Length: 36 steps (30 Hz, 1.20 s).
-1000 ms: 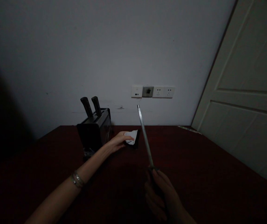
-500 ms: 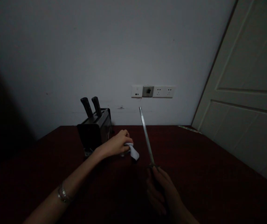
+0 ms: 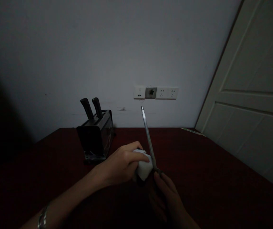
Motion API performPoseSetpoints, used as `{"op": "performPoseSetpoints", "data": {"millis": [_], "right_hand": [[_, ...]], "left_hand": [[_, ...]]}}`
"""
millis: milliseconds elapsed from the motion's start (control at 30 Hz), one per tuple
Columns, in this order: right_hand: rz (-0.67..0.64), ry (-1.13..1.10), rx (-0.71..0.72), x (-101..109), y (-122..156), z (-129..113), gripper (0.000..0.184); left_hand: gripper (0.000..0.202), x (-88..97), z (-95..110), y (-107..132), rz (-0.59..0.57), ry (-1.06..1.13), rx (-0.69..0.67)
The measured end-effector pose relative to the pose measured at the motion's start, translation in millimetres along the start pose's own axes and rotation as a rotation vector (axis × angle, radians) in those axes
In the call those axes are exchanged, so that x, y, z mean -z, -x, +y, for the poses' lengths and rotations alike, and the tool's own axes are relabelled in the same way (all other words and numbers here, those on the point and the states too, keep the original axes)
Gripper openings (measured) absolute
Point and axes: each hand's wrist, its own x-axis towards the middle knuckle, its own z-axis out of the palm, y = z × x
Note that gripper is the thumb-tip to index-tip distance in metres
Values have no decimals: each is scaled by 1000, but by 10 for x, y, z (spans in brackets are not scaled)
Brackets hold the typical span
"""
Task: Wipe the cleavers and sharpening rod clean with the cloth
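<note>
My right hand (image 3: 168, 195) is closed around the dark handle of a honing steel (image 3: 148, 135), whose long metal rod points up and slightly left. In my left hand (image 3: 126, 162) is a folded white cloth (image 3: 145, 167), pinched between thumb and fingers. The cloth is right beside the lower end of the rod, near the guard; whether it touches the metal I cannot tell. Left of my hands stands a black and grey knife block (image 3: 95, 136) with two black knife handles (image 3: 92, 108) sticking up from it.
Everything stands on a dark red table (image 3: 198, 165). Behind it is a pale wall with a row of sockets (image 3: 155, 93). A white panelled door (image 3: 250, 79) is on the right, and a thin flat strip (image 3: 193, 131) lies at the table's back right edge.
My left hand has moved right and nearer to me, bringing the white cloth from the table beside the block to the base of the rod. My right hand has hardly moved.
</note>
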Motion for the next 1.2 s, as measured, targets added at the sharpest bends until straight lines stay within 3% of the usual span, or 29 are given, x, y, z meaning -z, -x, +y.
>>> {"op": "performPoseSetpoints", "data": {"millis": [167, 233, 400, 533, 633, 733, 867, 1000, 1200], "right_hand": [[158, 24, -4, 30, -13, 3, 45], [217, 22, -17, 47, -7, 13, 51], [134, -14, -36, 71, 39, 50, 47], [-15, -35, 29, 69, 69, 71, 43], [-52, -7, 19, 107, 83, 117, 43], [31, 35, 15, 194, 100, 188, 45], [160, 78, 146, 288, 120, 248, 46], [168, 162, 158, 321, 122, 256, 53], [155, 248, 241, 369, 118, 294, 63]], "left_hand": [[21, -93, 150, -16, 94, 227, 52], [27, -159, 201, -10, 123, 265, 88], [50, -284, 258, 107, 158, 287, 83], [54, -291, 205, 250, 176, 245, -7], [58, -287, 168, 307, 241, 224, -47], [61, -303, 169, 316, 290, 231, -81], [62, -364, 174, 305, 353, 222, -122], [69, -451, 157, 303, 351, 247, -170], [61, -534, 160, 332, 300, 308, -107]]}}
